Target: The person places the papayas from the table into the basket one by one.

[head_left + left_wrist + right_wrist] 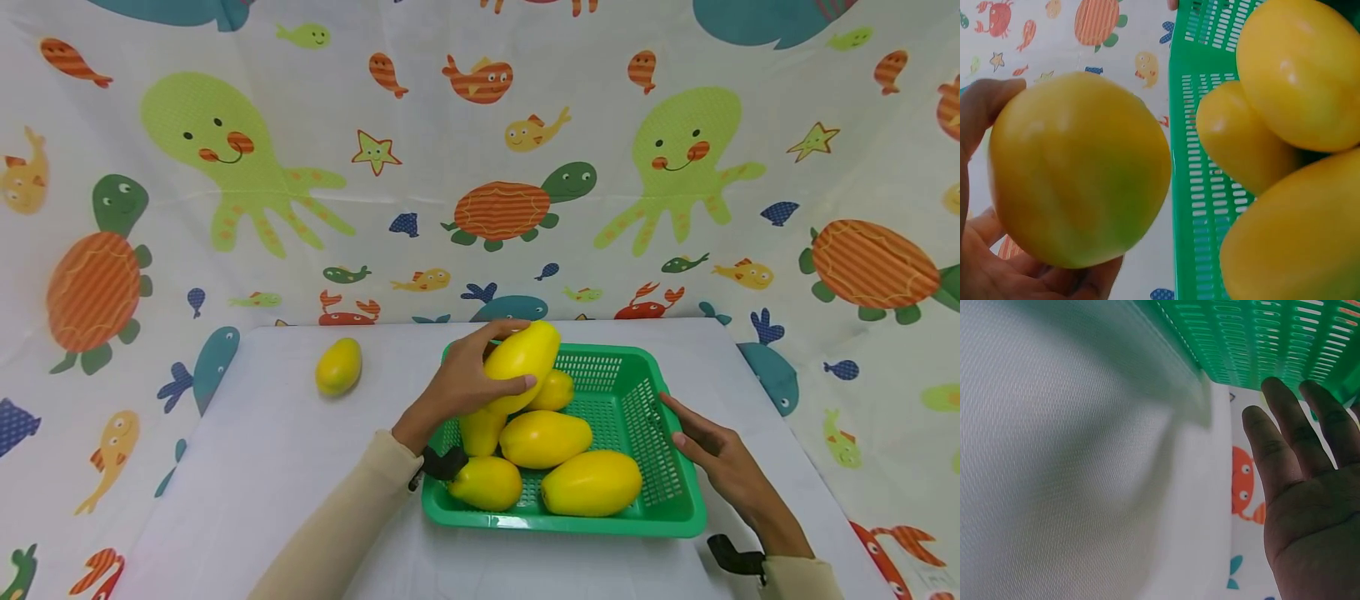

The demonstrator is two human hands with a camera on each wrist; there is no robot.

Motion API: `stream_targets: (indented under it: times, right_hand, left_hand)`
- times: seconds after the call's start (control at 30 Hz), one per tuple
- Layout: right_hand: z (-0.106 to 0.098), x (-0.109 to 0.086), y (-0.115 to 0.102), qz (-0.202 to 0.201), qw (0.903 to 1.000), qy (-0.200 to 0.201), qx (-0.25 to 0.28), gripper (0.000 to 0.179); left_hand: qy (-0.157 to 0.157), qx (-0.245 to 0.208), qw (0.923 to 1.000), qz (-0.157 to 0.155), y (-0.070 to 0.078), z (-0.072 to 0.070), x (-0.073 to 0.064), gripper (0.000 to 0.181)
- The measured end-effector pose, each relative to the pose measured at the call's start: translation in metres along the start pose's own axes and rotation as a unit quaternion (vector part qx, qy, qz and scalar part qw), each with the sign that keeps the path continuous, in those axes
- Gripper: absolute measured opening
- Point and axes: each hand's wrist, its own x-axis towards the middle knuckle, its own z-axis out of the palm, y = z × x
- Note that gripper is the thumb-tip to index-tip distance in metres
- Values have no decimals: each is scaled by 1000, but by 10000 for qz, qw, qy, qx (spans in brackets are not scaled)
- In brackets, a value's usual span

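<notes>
My left hand (452,377) grips a yellow papaya (525,358) above the left back part of a green plastic basket (562,523). In the left wrist view the held papaya (1079,169) shows a rounded end with a greenish patch, the fingers curled round its side and underside. Beneath it in the basket lie several more yellow papayas (592,483), some partly covered by the left hand and the held fruit. At the basket's right rim, my right hand (716,458) touches the outer side; its fingers (1285,419) look straight in the right wrist view.
A smaller yellow fruit (339,367) lies on the white-covered table (300,450), left of the basket. Behind the table hangs a white curtain (420,108) printed with sea animals. Bare mesh floor (600,417) shows in the basket's right back part.
</notes>
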Motion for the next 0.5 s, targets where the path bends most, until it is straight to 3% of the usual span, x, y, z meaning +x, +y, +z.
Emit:
stream_targets:
  times: [0.27, 0.5]
  right_hand:
    - [0, 1, 5, -199, 9998, -75, 22, 57]
    - [0, 1, 5, -266, 9996, -58, 35, 57]
  left_hand:
    - [-117, 7, 9999, 66, 7, 11, 5, 70]
    - [-429, -52, 9990, -65, 13, 22, 9, 72]
